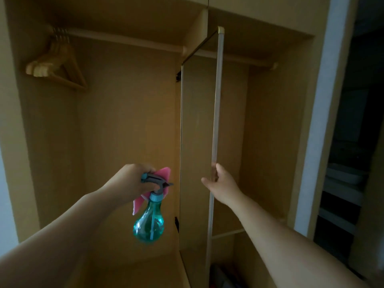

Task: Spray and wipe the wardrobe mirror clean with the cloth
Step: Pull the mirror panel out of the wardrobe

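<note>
A tall mirror panel [196, 142] on hinges stands swung out from the wardrobe's middle divider, its near edge facing me. My right hand [221, 182] grips that near edge at about waist height, thumb on the right side, fingers on the mirror side. My left hand [129, 181] holds a teal spray bottle [149, 223] by its grey trigger head, together with a pink cloth [164, 173] that sticks out behind the head. The bottle hangs just left of the mirror, nozzle pointing towards it.
The open wooden wardrobe [124, 113] has a hanging rail with several wooden hangers [56, 65] at the upper left. A white door frame [324, 121] and dark shelving [349, 183] lie to the right. Some items sit low in the right compartment [220, 275].
</note>
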`<state>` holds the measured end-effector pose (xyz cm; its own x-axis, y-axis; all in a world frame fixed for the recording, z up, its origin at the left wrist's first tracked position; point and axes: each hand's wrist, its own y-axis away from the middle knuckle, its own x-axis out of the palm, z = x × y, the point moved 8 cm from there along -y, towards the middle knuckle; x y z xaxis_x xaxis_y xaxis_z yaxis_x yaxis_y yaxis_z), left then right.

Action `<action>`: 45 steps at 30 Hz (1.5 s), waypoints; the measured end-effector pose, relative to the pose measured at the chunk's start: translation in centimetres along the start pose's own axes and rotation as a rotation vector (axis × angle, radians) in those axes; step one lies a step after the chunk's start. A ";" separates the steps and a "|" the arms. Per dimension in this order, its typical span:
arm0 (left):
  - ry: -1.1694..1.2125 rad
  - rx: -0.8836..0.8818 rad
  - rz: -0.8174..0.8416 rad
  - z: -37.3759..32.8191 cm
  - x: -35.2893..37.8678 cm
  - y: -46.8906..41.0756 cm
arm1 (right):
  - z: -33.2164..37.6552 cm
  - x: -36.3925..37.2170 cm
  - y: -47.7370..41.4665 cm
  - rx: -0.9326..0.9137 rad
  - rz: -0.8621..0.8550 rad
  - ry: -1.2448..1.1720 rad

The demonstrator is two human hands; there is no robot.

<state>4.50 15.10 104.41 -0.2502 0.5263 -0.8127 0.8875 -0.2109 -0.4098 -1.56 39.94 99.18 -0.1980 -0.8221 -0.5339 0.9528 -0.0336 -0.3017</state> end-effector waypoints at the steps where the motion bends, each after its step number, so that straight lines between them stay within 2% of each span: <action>1: 0.007 -0.001 -0.010 -0.1 -0.2 -0.4 | -0.2 0.5 -0.7 0.001 -0.030 -0.014; 8: 0.086 -0.029 -0.072 -0.4 0.2 -3.0 | -3.4 -0.6 -3.2 -0.026 -0.054 0.016; 15: 0.053 -0.027 -0.035 -1.6 2.7 -5.3 | -7.5 -6.3 -6.0 0.001 -0.119 0.105; 20: 0.065 -0.060 -0.020 -2.6 3.4 -6.2 | -9.0 -7.9 -8.2 -0.009 -0.155 0.083; 34: -0.034 -0.152 -0.096 -3.9 3.6 -4.9 | -12.6 -9.3 -15.9 -0.121 -0.065 0.027; 39: -0.051 -0.165 -0.062 -3.5 3.9 -4.4 | -15.1 -9.1 -18.1 -0.035 -0.053 0.063; 41: -0.085 -0.247 -0.146 -4.1 3.1 -3.7 | -14.1 -8.2 -20.3 -0.091 0.022 0.037; 45: -0.075 -0.245 -0.129 -3.8 2.7 -3.4 | -14.5 -6.9 -21.8 -0.103 0.015 0.033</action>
<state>2.24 20.38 105.18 -0.3872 0.4719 -0.7921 0.9110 0.0638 -0.4074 -24.32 54.60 98.05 -0.1928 -0.8027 -0.5644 0.9275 0.0388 -0.3719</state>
